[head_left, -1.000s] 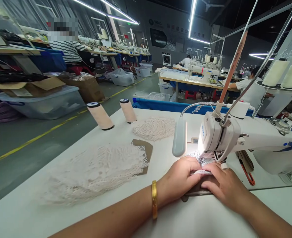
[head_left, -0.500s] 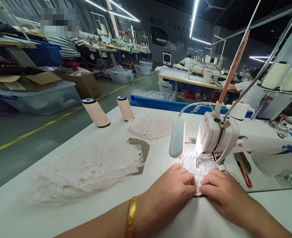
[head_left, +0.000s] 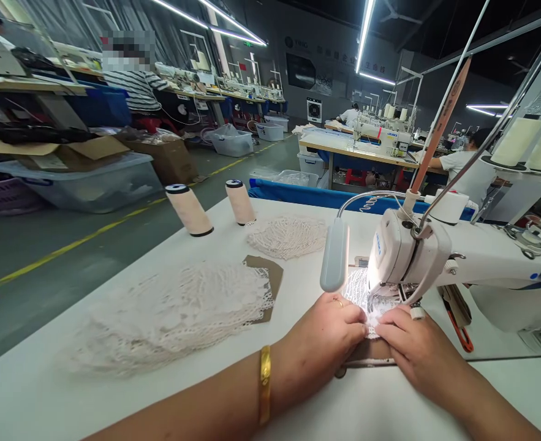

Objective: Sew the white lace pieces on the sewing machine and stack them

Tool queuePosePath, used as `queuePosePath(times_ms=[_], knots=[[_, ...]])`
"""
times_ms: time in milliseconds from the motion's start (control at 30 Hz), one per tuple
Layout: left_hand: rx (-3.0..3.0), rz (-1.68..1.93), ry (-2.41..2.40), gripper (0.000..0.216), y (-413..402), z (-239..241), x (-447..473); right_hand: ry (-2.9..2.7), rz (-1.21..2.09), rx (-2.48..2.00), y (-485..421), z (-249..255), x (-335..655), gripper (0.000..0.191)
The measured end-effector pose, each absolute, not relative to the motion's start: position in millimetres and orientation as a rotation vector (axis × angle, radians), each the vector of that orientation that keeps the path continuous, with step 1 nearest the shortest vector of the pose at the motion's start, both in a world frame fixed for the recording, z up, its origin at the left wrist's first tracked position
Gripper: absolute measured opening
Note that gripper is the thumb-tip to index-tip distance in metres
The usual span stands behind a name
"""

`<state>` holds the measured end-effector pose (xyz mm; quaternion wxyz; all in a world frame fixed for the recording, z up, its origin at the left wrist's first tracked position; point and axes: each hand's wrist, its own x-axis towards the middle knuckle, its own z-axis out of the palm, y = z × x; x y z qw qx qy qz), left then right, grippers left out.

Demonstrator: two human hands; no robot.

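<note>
A piece of white lace [head_left: 357, 286] lies under the needle area of a white sewing machine [head_left: 389, 248], lit brightly by its lamp [head_left: 335, 254]. My left hand [head_left: 325, 334], with a ring and a gold bangle at the wrist, pinches the lace's near edge from the left. From the right, my right hand [head_left: 415, 340] grips the same edge, fingers bent and close to the presser foot. Both sets of fingertips partly hide the lace. A brown strip [head_left: 374, 352] shows on the machine bed just below it.
Left on the table lie a lace stack [head_left: 173, 318] over brown card [head_left: 277, 278] and a smaller lace pile [head_left: 288, 236]. Two thread cones [head_left: 190, 211] stand behind. An orange-handled tool [head_left: 463, 337] rests at right. A person in stripes [head_left: 135, 89] sits beyond the aisle.
The lace has slid forward under the machine, and its near edge now sits farther from me, uncovering the brown strip. Both hands have moved forward with it. The view has shifted slightly.
</note>
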<state>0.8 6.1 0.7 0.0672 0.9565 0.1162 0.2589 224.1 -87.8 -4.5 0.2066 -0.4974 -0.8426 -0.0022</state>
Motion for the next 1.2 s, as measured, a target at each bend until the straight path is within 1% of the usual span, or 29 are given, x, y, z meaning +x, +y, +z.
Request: queuePosePath(times_ms=[167,300,467,633,833,1200], knots=[[2.887,0.806,0.329,0.019,8,-5,-1,-2.342,-0.022,-1.364,-88,-6,226,0.031],[2.885,0.786,0.289,0.025,6,-7,-2,-2.351,-0.019,-1.369,-88,-8,227,0.032],[2.879,0.783,0.322,0.022,8,-4,0,-2.332,-0.023,-1.398,-87,-11,227,0.035],[2.864,0.814,0.372,0.028,14,-5,3,-2.323,-0.022,-1.461,-83,-13,227,0.034],[2.871,0.791,0.402,0.030,24,-10,7,-2.270,-0.024,-1.532,-81,-14,228,0.040],[2.894,0.790,0.449,0.031,27,-11,10,-2.231,-0.142,-1.619,-80,-20,230,0.042]])
